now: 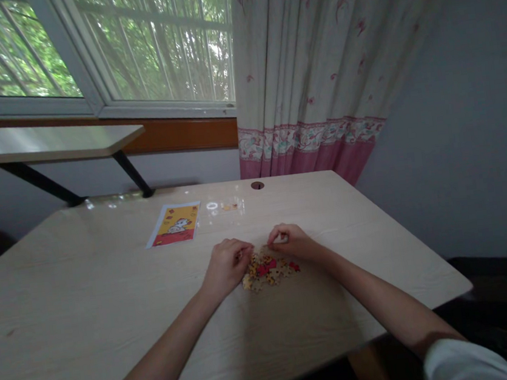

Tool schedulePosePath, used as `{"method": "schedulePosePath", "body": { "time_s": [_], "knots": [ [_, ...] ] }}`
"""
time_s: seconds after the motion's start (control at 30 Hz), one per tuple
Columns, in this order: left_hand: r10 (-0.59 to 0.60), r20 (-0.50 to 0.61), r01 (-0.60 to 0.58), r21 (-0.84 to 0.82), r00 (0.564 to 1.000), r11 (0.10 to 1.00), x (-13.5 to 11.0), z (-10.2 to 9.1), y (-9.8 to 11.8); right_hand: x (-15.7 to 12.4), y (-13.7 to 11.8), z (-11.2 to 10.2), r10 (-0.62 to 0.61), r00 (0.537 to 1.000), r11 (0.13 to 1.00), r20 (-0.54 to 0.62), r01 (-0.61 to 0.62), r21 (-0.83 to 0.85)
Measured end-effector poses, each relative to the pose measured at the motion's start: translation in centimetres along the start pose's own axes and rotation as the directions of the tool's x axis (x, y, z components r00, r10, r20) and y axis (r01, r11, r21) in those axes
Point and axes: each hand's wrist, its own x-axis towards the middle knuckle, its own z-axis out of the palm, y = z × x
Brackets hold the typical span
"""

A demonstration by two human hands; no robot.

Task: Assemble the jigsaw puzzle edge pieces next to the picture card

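A small heap of jigsaw puzzle pieces (269, 268), yellow, red and pale, lies on the table in front of me. My left hand (231, 264) rests at the heap's left edge, its fingers curled together and the tips touching or just above the pieces. On the far right side of the heap, my right hand (292, 241) has thumb and forefinger pinched. Whatever is between the fingertips of either hand is too small to make out. Beyond my left hand lies a printed picture sheet (176, 225), with a white cartoon animal on yellow and red.
A few small pieces (229, 206) lie farther back on the light wooden table (88, 306). Near its back edge is a round cable hole (257, 186). A raised shelf (47, 143) on black supports stands back left, and a curtain (306, 86) hangs behind.
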Motion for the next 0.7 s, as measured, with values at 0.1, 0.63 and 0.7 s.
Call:
{"method": "schedulePosePath", "body": {
  "time_s": [0.1, 0.63, 0.7],
  "knots": [
    [0.022, 0.001, -0.022, -0.031, 1.000, 0.999, 0.0, 0.2, 0.2, -0.1, -0.7, 0.5, -0.024, 0.998, 0.996, -0.065, 0.029, 0.081],
    [-0.055, -0.103, 0.022, -0.301, 0.993, 0.954, 0.1, 0.4, 1.0, -0.7, -1.9, 2.3, -0.097, 0.969, 0.970, -0.227, 0.143, 0.197],
    [-0.104, -0.115, 0.058, -0.348, 0.988, 0.936, 0.2, 0.5, 0.8, -0.6, -1.9, 2.2, -0.161, 0.950, 0.970, -0.266, 0.203, 0.135]
  ]
}}
